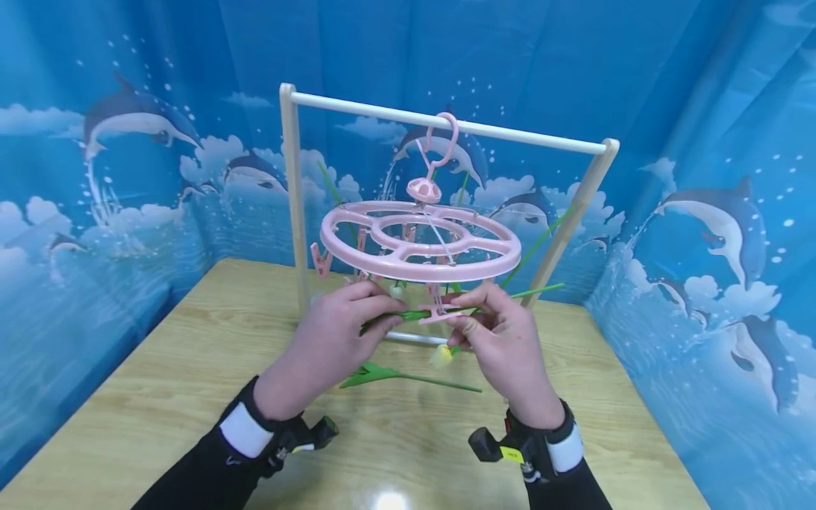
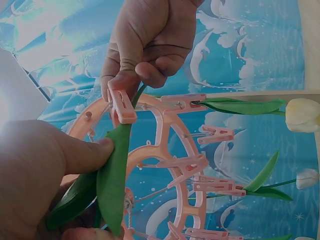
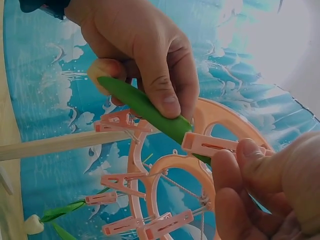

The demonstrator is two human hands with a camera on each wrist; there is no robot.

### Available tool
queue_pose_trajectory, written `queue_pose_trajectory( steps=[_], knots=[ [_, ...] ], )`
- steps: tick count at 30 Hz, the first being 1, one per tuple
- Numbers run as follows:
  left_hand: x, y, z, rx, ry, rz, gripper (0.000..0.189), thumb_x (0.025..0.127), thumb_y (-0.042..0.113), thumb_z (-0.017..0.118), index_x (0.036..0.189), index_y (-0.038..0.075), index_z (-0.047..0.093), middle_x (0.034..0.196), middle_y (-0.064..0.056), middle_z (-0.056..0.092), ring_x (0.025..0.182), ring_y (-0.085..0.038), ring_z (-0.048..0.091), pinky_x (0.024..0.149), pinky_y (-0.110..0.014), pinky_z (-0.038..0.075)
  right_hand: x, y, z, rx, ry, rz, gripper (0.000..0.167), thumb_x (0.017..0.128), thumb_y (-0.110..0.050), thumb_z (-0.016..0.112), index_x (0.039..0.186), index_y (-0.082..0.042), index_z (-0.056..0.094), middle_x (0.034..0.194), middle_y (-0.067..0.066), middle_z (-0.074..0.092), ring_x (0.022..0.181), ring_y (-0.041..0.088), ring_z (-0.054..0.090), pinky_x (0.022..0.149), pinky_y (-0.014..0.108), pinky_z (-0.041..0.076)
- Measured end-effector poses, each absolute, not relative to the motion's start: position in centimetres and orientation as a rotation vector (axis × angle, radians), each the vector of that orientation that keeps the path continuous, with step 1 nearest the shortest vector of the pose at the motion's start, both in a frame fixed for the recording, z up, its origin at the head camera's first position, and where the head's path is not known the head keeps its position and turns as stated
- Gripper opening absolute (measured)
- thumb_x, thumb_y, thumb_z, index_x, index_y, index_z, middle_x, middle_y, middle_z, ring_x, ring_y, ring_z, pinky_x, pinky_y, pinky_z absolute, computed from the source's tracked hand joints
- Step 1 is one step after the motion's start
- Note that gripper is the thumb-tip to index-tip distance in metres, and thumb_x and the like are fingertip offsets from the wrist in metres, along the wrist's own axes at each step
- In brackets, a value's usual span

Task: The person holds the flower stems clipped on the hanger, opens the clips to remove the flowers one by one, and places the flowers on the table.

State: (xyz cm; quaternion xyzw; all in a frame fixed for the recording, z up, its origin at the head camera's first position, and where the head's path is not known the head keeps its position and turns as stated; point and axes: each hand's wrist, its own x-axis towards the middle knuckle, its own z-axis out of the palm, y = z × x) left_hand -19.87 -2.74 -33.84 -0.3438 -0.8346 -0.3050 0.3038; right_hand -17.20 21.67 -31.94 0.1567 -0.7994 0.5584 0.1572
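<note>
A pink clothespin [image 1: 436,314] hangs under the front rim of a round pink drying hanger [image 1: 408,269]. My right hand [image 1: 500,333] pinches this clothespin between thumb and fingers. My left hand [image 1: 347,319] holds a green-leaved flower stem, its leaf [image 2: 114,175] reaching the clothespin's jaws. In the right wrist view the leaf [image 3: 145,107] meets the clothespin [image 3: 210,145] end on; how firmly it is clamped I cannot tell. The flower head of this stem is hidden. Just below my right hand a pale yellow tulip [image 1: 442,356] points downward.
The hanger's hook [image 1: 443,138] hangs from a white rod [image 1: 510,132] on a wooden stand [image 1: 293,184]. Other clothespins [image 2: 220,186] hold tulips, including a white one [image 2: 306,178]. A leafy stem [image 1: 414,377] lies on the wooden table [image 1: 191,368]. Dolphin-print curtains [image 1: 733,234] surround it.
</note>
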Motion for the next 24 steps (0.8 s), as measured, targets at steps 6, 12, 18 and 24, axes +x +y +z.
queue_pose_trajectory(
  steps=[6,12,18,24],
  knots=[
    [-20.0,-2.6,-33.9,-0.921,-2.193,-0.805,0.018,0.092,0.016,0.09,0.11,0.018,0.086,0.103,0.003,0.081,0.085,-0.009,0.072,0.07,-0.021,0.06,-17.3,21.6,-32.1,0.439,-2.295,1.62,0.01,0.102,0.001,0.073,0.111,-0.004,0.072,0.124,0.012,0.077,0.073,0.017,0.074,0.071,0.039,0.069],
    [-20.2,-2.3,-34.3,-0.918,-2.186,-0.736,0.016,0.092,0.018,0.09,0.108,0.019,0.087,0.095,0.004,0.078,0.078,-0.008,0.065,0.067,-0.021,0.057,-17.6,21.5,-32.4,0.472,-2.346,1.559,0.011,0.103,0.0,0.072,0.112,-0.005,0.071,0.119,0.013,0.076,0.072,0.018,0.073,0.069,0.035,0.068],
    [-20.3,-2.3,-34.2,-0.894,-2.221,-0.72,0.017,0.093,0.022,0.09,0.11,0.02,0.086,0.095,0.005,0.077,0.079,-0.007,0.065,0.066,-0.02,0.055,-17.7,21.5,-32.1,0.423,-2.444,1.514,0.02,0.105,-0.004,0.071,0.123,-0.011,0.069,0.123,0.01,0.075,0.075,0.022,0.075,0.071,0.032,0.067],
    [-20.9,-3.6,-33.9,-0.77,-2.022,-0.765,0.018,0.095,0.016,0.086,0.112,0.011,0.083,0.106,-0.005,0.08,0.097,-0.021,0.071,0.082,-0.035,0.063,-17.9,21.7,-32.0,0.411,-2.5,1.446,0.025,0.106,-0.008,0.071,0.129,-0.016,0.069,0.124,0.006,0.075,0.08,0.021,0.077,0.073,0.031,0.065]
  ],
)
